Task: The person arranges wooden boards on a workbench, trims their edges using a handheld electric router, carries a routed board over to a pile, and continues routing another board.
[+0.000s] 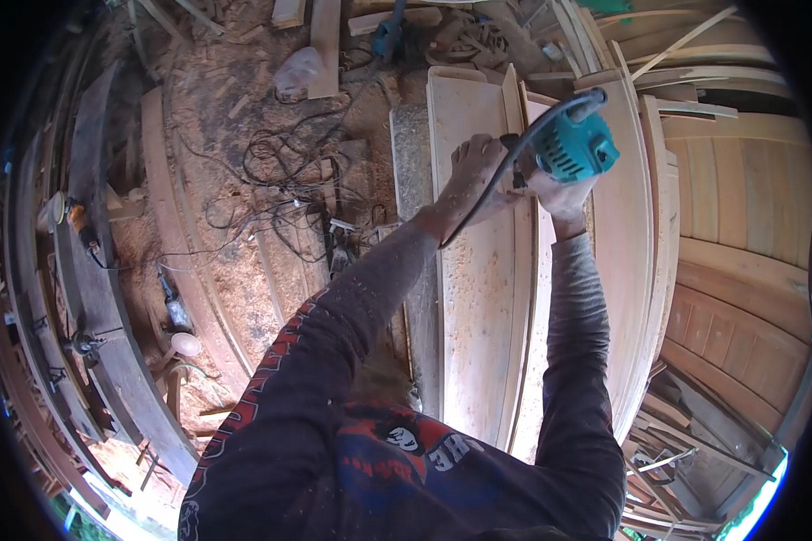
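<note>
A teal corded power tool with a vented housing, which looks like a trim router [573, 144], stands over the edges of long pale boards. My right hand [559, 194] is wrapped around its body below the housing. Beside it, my left hand [474, 176] lies on the wide wooden board [474, 298], fingers spread and slightly bent, with the thumb side toward the tool. The black power cord [485, 194] loops from the top of the tool down past my left wrist. The tool's base and cutting end are hidden by my hands and the housing.
Tangled cables [284, 171] lie on the sawdust-covered floor to the left. An angle grinder [81, 225] rests on dark planks [117, 334] farther left. Another teal tool [386, 41] and a plastic bag [299, 72] are ahead. Panelled wood [740, 189] stands at the right.
</note>
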A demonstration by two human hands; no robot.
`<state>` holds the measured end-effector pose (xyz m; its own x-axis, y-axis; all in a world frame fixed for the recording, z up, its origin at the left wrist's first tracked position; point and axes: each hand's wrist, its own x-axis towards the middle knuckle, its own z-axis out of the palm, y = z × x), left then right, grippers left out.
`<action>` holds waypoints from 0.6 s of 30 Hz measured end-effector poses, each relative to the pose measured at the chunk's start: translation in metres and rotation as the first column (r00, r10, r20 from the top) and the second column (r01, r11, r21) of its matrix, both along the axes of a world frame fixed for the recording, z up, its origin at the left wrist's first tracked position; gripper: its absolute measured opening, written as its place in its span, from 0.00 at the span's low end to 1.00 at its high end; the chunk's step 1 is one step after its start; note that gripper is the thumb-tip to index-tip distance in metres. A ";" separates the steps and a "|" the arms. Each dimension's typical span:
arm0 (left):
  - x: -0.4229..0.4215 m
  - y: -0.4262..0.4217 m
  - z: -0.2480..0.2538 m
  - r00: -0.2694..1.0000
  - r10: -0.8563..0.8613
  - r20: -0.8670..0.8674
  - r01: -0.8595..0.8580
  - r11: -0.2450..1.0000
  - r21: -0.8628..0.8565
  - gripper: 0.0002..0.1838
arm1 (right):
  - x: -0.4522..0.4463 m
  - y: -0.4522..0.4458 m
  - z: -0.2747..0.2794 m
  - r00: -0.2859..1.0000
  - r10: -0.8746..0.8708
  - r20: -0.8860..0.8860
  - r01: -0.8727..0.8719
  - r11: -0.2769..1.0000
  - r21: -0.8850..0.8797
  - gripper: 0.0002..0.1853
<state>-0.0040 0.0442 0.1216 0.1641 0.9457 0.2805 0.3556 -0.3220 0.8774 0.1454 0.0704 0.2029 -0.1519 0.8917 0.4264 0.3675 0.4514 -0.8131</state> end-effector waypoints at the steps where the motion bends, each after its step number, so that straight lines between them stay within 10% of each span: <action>1: -0.002 0.019 -0.005 0.999 -0.016 0.029 0.016 1.000 0.019 0.45 | -0.005 0.018 0.002 0.999 0.013 -0.047 -0.011 1.000 0.029 0.24; 13: -0.039 0.190 -0.015 0.990 -0.037 -0.135 0.050 0.994 0.092 0.52 | -0.028 0.196 -0.018 0.994 -0.036 0.100 0.022 0.989 0.146 0.20; 18: -0.040 0.204 -0.022 0.998 -0.004 0.063 -0.006 0.987 0.161 0.44 | -0.037 0.209 -0.019 0.999 -0.019 0.026 0.017 0.997 0.069 0.20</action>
<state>-0.0435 0.2483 0.0993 0.1405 0.8875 0.4388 0.3018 -0.4605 0.8347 0.1081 0.2797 0.1840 -0.1481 0.8633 0.4825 0.3972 0.4988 -0.7704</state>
